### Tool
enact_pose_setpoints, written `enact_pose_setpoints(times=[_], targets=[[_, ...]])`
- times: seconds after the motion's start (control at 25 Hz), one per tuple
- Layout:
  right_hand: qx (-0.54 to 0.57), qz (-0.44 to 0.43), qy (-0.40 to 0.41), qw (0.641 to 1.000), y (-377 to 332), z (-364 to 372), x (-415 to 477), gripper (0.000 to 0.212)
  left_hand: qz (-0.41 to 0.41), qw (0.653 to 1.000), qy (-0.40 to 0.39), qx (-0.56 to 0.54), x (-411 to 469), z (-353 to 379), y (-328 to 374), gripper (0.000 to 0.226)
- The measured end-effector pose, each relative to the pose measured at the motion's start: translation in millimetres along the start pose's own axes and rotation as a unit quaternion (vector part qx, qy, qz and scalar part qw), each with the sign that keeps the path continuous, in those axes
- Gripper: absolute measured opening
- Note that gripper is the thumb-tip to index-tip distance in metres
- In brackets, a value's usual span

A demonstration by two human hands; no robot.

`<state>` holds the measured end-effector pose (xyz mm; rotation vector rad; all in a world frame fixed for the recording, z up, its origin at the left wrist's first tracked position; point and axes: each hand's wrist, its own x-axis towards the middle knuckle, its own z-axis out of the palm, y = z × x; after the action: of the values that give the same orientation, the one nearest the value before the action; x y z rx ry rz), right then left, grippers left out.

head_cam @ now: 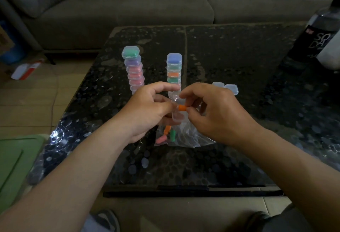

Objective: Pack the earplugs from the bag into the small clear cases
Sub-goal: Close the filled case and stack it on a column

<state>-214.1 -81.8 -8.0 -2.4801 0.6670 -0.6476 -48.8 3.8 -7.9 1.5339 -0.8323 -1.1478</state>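
Observation:
My left hand [149,110] holds a small clear case [178,116] with its lid hinged open, above the table's middle. My right hand [215,112] pinches an orange earplug [182,107] over the open case. Below the hands lies a clear plastic bag [185,136] with orange, green and pink earplugs inside. Two stacks of filled cases stand behind: the left stack [133,68] topped by a green one, the right stack [174,68] topped by a blue one. Two empty clear cases [225,87] sit right of my right hand.
The dark patterned glass table [230,57] has a dark soda bottle [316,34] at its far right. A grey sofa [128,5] stands behind it. A green lid [16,160] lies at the left, and a white and red box [25,70] rests on the floor.

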Motion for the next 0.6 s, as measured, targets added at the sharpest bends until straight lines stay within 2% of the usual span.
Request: enact_pose_setpoints(times=[0.28, 0.48, 0.6], targets=[[0.000, 0.000, -0.014, 1.000, -2.4, 1.5, -0.8, 0.031, 0.008, 1.000, -0.008, -0.009, -1.8, 2.6, 0.6, 0.042], [-0.002, -0.015, -0.007, 1.000, -2.5, 2.8, -1.2, 0.027, 0.014, 1.000, -0.007, -0.008, -4.2, 2.6, 1.3, 0.049], [0.008, 0.001, 0.027, 1.000, -3.3, 2.1, -0.5, 0.025, 0.012, 1.000, 0.012, 0.002, -3.0, 1.4, 2.1, 0.049]])
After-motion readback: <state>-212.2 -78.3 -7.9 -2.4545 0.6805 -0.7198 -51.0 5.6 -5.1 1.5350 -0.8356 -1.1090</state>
